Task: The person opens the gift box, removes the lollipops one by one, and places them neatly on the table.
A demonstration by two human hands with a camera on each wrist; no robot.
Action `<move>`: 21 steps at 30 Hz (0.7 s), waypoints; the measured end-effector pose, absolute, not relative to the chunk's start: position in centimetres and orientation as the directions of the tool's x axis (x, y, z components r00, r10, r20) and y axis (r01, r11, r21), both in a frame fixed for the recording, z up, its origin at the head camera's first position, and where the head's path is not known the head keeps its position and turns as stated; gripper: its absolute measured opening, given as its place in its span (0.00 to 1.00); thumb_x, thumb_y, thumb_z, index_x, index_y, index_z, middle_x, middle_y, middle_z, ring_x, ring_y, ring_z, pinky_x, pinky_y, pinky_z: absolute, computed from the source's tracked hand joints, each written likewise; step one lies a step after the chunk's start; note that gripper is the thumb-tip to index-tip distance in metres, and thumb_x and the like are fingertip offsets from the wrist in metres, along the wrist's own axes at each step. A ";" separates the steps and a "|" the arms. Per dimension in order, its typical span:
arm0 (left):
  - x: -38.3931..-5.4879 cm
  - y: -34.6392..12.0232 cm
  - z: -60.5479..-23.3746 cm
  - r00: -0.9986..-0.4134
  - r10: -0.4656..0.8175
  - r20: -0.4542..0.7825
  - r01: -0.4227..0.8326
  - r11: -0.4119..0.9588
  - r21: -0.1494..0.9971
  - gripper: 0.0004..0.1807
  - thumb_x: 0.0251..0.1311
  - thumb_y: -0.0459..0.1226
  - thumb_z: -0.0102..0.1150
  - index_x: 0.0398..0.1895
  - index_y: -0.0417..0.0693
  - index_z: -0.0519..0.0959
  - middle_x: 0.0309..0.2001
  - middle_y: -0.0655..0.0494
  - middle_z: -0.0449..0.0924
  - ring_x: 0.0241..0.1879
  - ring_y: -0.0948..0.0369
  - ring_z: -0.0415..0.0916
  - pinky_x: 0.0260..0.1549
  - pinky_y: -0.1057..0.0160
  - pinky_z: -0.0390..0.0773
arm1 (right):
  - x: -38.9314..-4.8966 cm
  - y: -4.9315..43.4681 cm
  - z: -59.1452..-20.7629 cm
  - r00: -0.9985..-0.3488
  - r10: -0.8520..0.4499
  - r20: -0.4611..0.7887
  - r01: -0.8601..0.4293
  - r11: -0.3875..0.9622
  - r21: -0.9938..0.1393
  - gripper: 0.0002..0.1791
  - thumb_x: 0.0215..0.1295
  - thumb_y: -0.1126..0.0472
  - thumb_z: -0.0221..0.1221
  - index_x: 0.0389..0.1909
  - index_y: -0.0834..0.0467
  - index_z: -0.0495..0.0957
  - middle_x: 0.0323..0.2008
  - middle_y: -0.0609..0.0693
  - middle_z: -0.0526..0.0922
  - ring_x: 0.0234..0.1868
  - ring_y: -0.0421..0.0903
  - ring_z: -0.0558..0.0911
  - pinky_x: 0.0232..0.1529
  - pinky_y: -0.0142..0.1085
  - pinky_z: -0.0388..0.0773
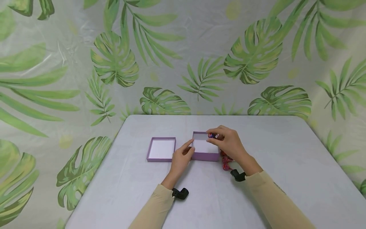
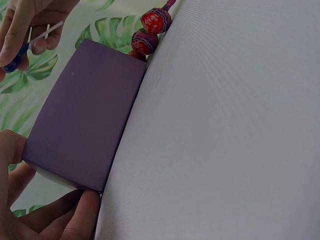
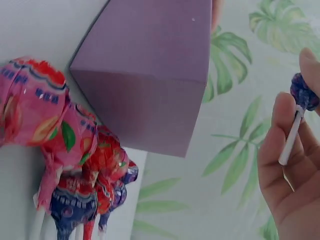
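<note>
An open-topped purple box (image 1: 205,157) with a white inside stands mid-table. My left hand (image 1: 180,159) holds it at its left side, with the thumb at the near corner and curled fingers (image 2: 82,215) low against the side wall. Over the box's far right part, my right hand (image 1: 230,143) pinches a lollipop (image 3: 304,92) in a dark blue wrapper by its head; its white stick points out past the fingers. Right beside the box lies a heap of lollipops (image 1: 226,161), pink, red and blue in the right wrist view, partly hidden under the right hand.
Left of the box lies a shallow purple-rimmed lid (image 1: 161,160), its white inside facing up. Both stand on a table (image 1: 114,184) with a white cover. Behind it hangs a leaf-patterned sheet (image 1: 206,47). Each wrist carries a small black camera (image 1: 180,193).
</note>
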State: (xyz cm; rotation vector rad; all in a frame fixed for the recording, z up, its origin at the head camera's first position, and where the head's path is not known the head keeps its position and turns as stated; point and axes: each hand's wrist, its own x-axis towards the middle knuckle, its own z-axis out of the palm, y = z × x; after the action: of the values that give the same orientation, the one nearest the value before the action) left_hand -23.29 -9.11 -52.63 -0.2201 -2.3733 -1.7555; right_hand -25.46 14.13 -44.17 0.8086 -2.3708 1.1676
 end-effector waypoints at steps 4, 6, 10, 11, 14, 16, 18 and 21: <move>-23.3 -9.1 -52.6 -0.972 0.015 0.235 0.230 0.287 0.930 0.22 0.70 0.45 0.60 0.66 0.59 0.78 0.45 0.55 0.86 0.35 0.64 0.81 0.32 0.65 0.82 | -25.1 14.6 -44.3 -0.756 -0.338 0.561 -0.647 0.517 -0.560 0.18 0.57 0.53 0.74 0.49 0.47 0.87 0.35 0.38 0.81 0.25 0.38 0.76 0.25 0.33 0.75; -23.2 -9.1 -52.6 -0.972 0.016 0.235 0.230 0.286 0.930 0.22 0.70 0.46 0.60 0.66 0.58 0.78 0.45 0.55 0.86 0.36 0.64 0.81 0.32 0.65 0.83 | -24.9 14.9 -44.2 -0.751 -0.338 0.568 -0.650 0.530 -0.544 0.18 0.57 0.53 0.74 0.49 0.46 0.87 0.35 0.38 0.81 0.25 0.37 0.76 0.25 0.32 0.76; -23.1 -9.1 -52.5 -0.972 0.006 0.234 0.226 0.292 0.929 0.22 0.70 0.46 0.61 0.66 0.60 0.79 0.45 0.55 0.86 0.37 0.64 0.82 0.33 0.66 0.83 | -24.6 15.3 -44.2 -0.749 -0.337 0.571 -0.651 0.534 -0.540 0.18 0.58 0.54 0.73 0.50 0.47 0.87 0.35 0.38 0.81 0.27 0.37 0.78 0.27 0.32 0.77; -23.1 -9.1 -52.5 -0.972 0.005 0.236 0.227 0.293 0.929 0.22 0.70 0.47 0.61 0.66 0.59 0.79 0.45 0.55 0.86 0.37 0.64 0.82 0.33 0.66 0.83 | -24.4 15.5 -44.2 -0.753 -0.336 0.565 -0.647 0.535 -0.544 0.18 0.58 0.54 0.73 0.51 0.46 0.87 0.36 0.38 0.81 0.27 0.37 0.78 0.27 0.32 0.76; -23.1 -9.1 -52.5 -0.972 0.007 0.235 0.227 0.289 0.930 0.22 0.70 0.46 0.61 0.66 0.59 0.79 0.46 0.54 0.86 0.38 0.63 0.82 0.33 0.66 0.83 | -23.9 16.1 -44.2 -0.781 -0.334 0.527 -0.619 0.531 -0.579 0.17 0.60 0.52 0.72 0.51 0.45 0.86 0.35 0.38 0.82 0.25 0.40 0.75 0.24 0.32 0.73; -23.2 -9.0 -52.6 -0.973 0.010 0.231 0.224 0.287 0.931 0.22 0.70 0.46 0.61 0.66 0.60 0.79 0.46 0.54 0.86 0.37 0.64 0.82 0.33 0.66 0.83 | -23.6 16.7 -44.3 -0.807 -0.334 0.486 -0.587 0.533 -0.609 0.16 0.61 0.50 0.71 0.51 0.43 0.86 0.36 0.37 0.83 0.25 0.41 0.75 0.23 0.32 0.73; -23.2 -9.1 -52.6 -0.974 0.011 0.226 0.220 0.281 0.934 0.22 0.70 0.46 0.61 0.66 0.62 0.79 0.46 0.54 0.86 0.38 0.64 0.82 0.33 0.66 0.83 | -23.3 17.3 -44.4 -0.834 -0.336 0.437 -0.551 0.534 -0.641 0.15 0.62 0.48 0.70 0.50 0.41 0.86 0.37 0.36 0.84 0.25 0.41 0.75 0.23 0.32 0.74; -23.2 -9.1 -52.6 -0.975 0.009 0.222 0.216 0.280 0.935 0.21 0.70 0.46 0.61 0.65 0.64 0.79 0.46 0.55 0.86 0.38 0.64 0.82 0.34 0.66 0.83 | -23.0 18.1 -44.6 -0.856 -0.344 0.387 -0.518 0.553 -0.653 0.15 0.61 0.47 0.70 0.49 0.39 0.85 0.39 0.35 0.84 0.27 0.41 0.76 0.26 0.32 0.75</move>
State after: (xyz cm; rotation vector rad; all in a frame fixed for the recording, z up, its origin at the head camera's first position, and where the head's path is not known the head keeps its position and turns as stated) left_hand -23.23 -9.10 -52.61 -0.2103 -2.3692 -1.7747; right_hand -23.03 18.14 -44.65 0.7250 -2.5741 1.1881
